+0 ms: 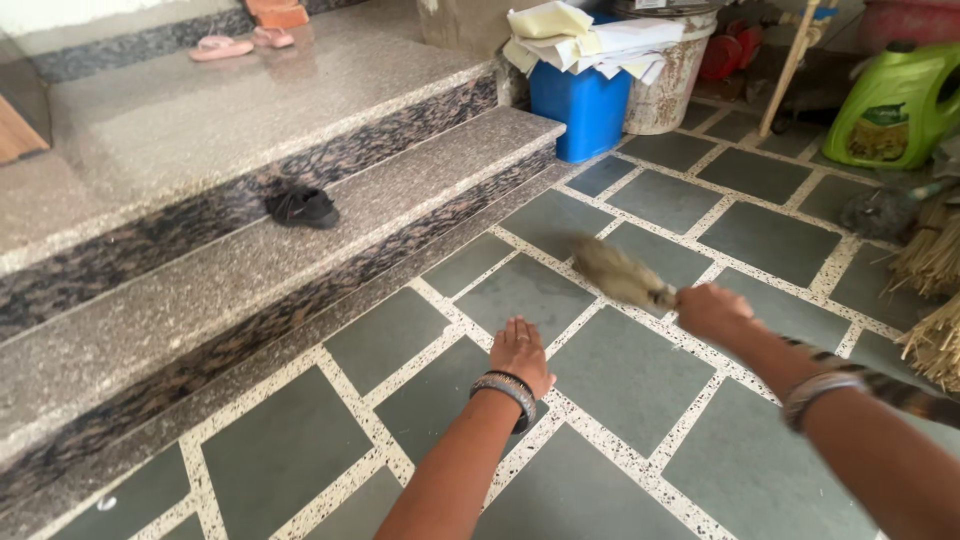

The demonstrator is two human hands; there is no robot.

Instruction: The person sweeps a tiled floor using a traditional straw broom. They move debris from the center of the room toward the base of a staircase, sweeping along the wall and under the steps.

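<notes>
The right hand (712, 310) grips a blurred, bushy broom (620, 275), its handle hidden. Beside the broom, the left hand (520, 352) lies open, flat on the floor (620, 375).

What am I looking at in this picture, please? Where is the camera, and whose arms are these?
There is no machine here. The camera sits on a person's head and looks down, so the two arms belong to that person.

The left hand rests flat on the tiled floor, with bangles on the wrist. The right hand has a closed grip on a small broom, which looks blurred.

On the left are stone steps. A black shoe lies on the lower step, and pink sandals lie higher up. Further back stand a blue bin under a pile of papers, and a green jug. More straw brooms lie at the right edge.
</notes>
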